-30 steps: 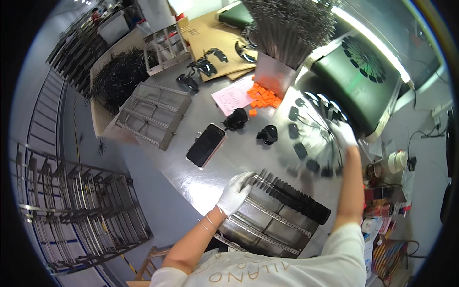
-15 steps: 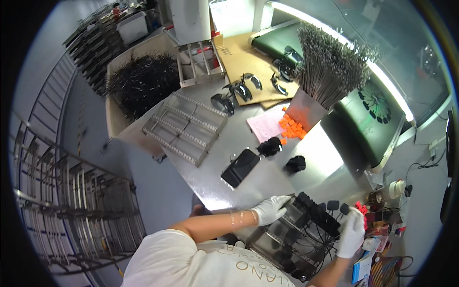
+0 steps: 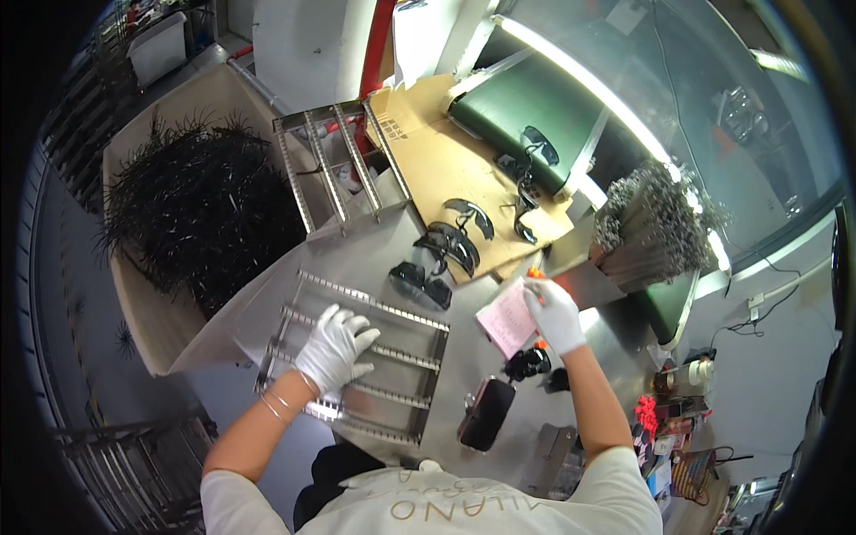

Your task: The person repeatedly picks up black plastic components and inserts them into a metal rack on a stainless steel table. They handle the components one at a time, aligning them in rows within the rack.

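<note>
My left hand (image 3: 332,350), in a white glove, rests over the metal rack (image 3: 415,357) with its fingers spread. The rack is a flat frame with several notched bars. Gloved in white too, my right hand (image 3: 556,316) reaches the small orange blocks (image 3: 535,273) beside a pink paper (image 3: 506,318). Its fingers are bent close together and cover most of the pile, so what they pinch is hidden. Just below that hand lies a black bundled part (image 3: 527,364). A dark phone (image 3: 488,415) lies nearer to me on the metal table.
A big beige bin (image 3: 134,294) of thin black strands stands at the left, with another metal frame (image 3: 343,169) behind the rack. Dark curved lenses (image 3: 450,245) lie around the cardboard (image 3: 410,143). Thin metal rods (image 3: 655,232) stand bundled at the right, below a bright tube light (image 3: 588,98).
My view has swung left. My left hand has left the near tray for the metal rack. My right hand has moved from the black cabled parts to the orange blocks.
</note>
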### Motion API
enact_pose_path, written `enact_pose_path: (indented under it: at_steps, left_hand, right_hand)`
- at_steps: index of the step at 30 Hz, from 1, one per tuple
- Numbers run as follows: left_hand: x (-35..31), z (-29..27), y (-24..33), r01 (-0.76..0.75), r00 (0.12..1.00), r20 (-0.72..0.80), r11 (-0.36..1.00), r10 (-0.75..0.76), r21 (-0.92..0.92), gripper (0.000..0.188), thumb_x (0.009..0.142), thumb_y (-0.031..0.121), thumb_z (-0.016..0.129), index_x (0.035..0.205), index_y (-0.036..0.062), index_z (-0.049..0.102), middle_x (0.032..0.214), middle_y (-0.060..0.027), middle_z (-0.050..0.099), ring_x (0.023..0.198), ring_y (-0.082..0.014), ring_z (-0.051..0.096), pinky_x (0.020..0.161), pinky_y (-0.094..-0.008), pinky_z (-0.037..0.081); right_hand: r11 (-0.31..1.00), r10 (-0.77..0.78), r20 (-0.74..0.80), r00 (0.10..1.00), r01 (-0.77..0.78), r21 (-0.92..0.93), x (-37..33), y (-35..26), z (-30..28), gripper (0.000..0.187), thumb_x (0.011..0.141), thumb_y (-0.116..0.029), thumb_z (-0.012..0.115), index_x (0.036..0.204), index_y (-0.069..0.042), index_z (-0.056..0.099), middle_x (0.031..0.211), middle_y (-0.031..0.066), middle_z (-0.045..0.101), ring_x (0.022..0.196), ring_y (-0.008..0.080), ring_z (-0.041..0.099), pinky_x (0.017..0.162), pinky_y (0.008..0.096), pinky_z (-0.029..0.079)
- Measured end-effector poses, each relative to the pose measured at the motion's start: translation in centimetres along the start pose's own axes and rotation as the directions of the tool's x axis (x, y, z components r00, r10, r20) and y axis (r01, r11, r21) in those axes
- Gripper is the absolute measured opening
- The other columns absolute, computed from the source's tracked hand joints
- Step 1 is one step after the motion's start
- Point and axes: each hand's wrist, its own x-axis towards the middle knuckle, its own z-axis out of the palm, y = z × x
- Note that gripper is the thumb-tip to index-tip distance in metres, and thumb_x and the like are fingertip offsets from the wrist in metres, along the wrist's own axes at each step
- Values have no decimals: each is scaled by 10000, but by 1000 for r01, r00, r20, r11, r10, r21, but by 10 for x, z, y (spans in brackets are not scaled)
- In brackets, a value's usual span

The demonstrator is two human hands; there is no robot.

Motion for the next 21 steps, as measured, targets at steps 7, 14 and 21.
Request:
enact_pose_path:
  at_steps: [7, 14, 21]
  left_hand:
    - [6, 34, 13, 49, 995, 90, 998, -46, -32, 328, 887, 358, 762, 1140, 157, 709, 933, -51, 659, 865, -265, 633, 831, -428, 469]
    - [25, -12, 35, 186, 922, -118, 689, -369, -700, 408, 977, 252, 693, 1323, 41, 648, 1265, -160, 666, 1147, -378, 632, 1012, -491, 485]
    - [-13, -58, 57, 368, 762, 164, 211, -627, -905, 370, 1137, 264, 462, 1101, -11, 706, 840, -77, 632, 813, -136, 573, 742, -343, 464]
  right_hand:
    - [922, 324, -196, 925, -355, -151, 136, 178, 145, 653, 907, -312, 780, 1396, 52, 547, 1272, 334, 649, 1156, 495, 631, 1005, 502, 514]
    - [744, 354, -153, 923, -178, 644, 18, -64, 44, 257, 1023, -71, 586, 1251, 14, 670, 1009, 120, 704, 904, 324, 669, 885, 402, 541]
    - [940, -244, -173, 954, 277, 201, -45, -189, 47, 288, 948, -186, 689, 1211, -70, 701, 1273, 122, 646, 1123, 316, 638, 1007, 428, 516]
